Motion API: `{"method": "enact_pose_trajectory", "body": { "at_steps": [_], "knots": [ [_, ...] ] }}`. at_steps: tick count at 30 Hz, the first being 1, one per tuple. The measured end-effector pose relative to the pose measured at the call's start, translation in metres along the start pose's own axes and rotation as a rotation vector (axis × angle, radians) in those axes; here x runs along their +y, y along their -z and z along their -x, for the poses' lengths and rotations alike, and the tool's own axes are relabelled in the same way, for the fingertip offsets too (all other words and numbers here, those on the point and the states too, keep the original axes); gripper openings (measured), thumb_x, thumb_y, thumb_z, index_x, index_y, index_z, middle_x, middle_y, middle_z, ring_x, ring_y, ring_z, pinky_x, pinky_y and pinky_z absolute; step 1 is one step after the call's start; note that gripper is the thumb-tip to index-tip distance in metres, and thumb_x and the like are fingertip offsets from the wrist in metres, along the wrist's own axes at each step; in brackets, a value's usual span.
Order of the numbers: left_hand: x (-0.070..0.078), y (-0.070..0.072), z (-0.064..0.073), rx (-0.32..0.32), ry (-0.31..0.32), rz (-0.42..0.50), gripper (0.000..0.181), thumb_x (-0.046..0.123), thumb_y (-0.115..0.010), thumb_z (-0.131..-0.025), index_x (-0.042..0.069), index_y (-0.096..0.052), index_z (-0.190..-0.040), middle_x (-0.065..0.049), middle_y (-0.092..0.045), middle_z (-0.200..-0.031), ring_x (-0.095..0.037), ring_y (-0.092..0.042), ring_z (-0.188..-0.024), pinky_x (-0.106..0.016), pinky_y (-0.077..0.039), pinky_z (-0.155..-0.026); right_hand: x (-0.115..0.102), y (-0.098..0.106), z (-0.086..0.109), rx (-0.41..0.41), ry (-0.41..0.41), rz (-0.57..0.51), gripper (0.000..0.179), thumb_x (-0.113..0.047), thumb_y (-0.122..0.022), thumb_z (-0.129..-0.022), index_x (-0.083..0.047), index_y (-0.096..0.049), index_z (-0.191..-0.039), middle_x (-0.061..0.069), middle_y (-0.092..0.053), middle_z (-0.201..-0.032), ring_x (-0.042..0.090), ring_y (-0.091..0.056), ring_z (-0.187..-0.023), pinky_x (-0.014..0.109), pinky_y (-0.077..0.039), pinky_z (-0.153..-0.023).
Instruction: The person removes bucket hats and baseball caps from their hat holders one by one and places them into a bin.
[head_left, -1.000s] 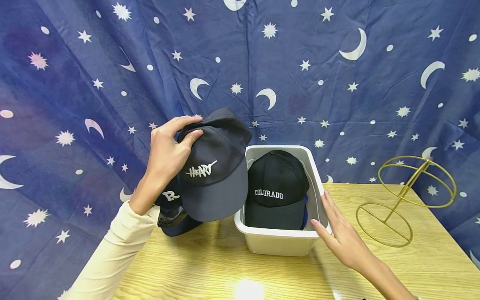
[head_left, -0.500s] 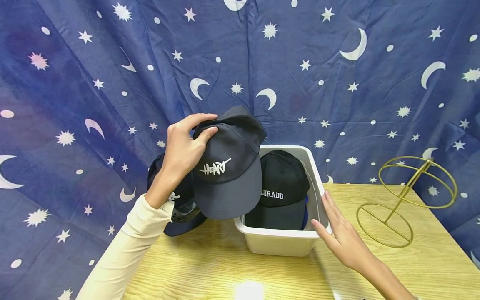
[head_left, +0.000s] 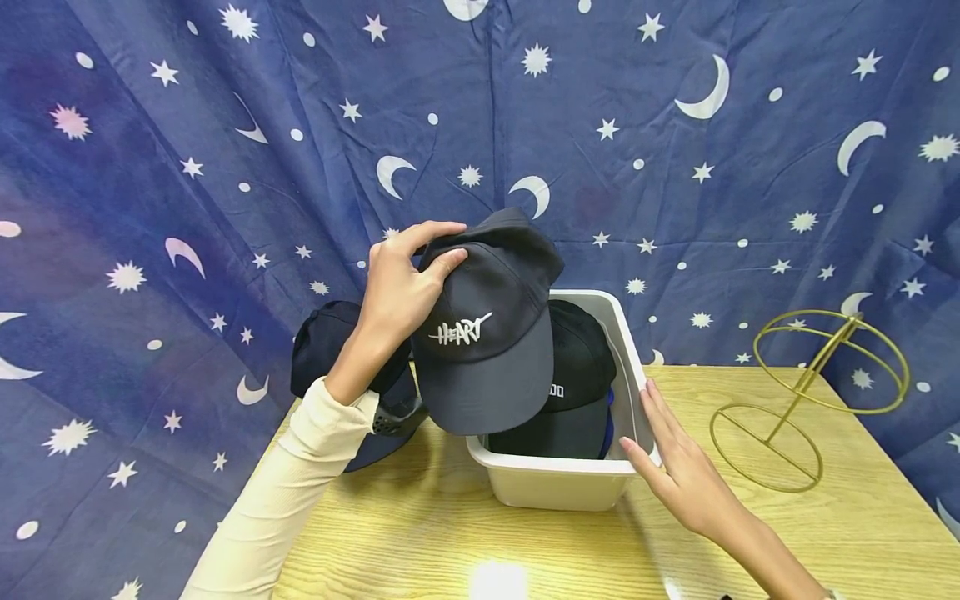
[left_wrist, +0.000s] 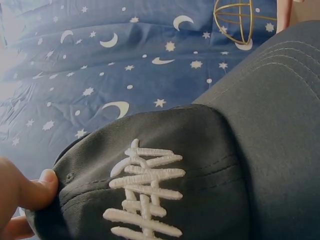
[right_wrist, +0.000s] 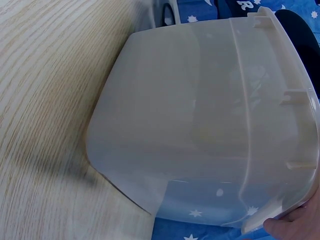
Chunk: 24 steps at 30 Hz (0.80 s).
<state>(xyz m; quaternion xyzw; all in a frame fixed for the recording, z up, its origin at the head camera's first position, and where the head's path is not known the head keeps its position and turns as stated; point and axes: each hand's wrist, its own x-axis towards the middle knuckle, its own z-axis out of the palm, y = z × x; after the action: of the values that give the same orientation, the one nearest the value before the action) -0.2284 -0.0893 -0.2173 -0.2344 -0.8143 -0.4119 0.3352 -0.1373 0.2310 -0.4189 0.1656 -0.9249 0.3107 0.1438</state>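
Observation:
My left hand (head_left: 405, 287) pinches the crown of a dark baseball cap (head_left: 487, 379) with white "HEART" lettering. It holds the cap in the air, brim downward, over the left part of a white plastic bin (head_left: 555, 487). In the left wrist view the thumb presses the cap's crown (left_wrist: 90, 185) near its top. Inside the bin lies a black cap (head_left: 581, 350), its lettering mostly hidden by the held one. My right hand (head_left: 686, 475) touches the bin's right rim with fairly straight fingers; the right wrist view has a fingertip (right_wrist: 280, 227) at the rim.
Left of the bin, partly behind my left arm, a dark navy cap (head_left: 322, 342) sits near the table's left edge. A gold wire stand (head_left: 795, 400) with two rings stands to the right on the wooden table (head_left: 420, 533). A blue star-patterned cloth (head_left: 585, 208) hangs behind.
My left hand has carried the "HEART" cap rightward, from beside the bin to over its left part, covering more of the black cap. My right hand has stayed at the rim.

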Motion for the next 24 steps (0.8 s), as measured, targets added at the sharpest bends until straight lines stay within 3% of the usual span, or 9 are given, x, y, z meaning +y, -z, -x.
{"method": "enact_pose_trajectory", "body": {
  "at_steps": [24],
  "knots": [
    [0.012, -0.05, 0.004, -0.083, -0.014, 0.068, 0.023, 0.013, -0.072, -0.084, 0.013, -0.073, -0.107, 0.0, -0.069, -0.104, -0.009, -0.061, -0.099, -0.023, -0.046, -0.085, 0.001, -0.001, 0.0, -0.002, 0.001, 0.0, 0.07, -0.031, -0.051, -0.098, -0.01, -0.014, -0.152, 0.002, -0.004, -0.158, 0.041, -0.024, -0.136, 0.066, -0.032, -0.097]
  ]
}}
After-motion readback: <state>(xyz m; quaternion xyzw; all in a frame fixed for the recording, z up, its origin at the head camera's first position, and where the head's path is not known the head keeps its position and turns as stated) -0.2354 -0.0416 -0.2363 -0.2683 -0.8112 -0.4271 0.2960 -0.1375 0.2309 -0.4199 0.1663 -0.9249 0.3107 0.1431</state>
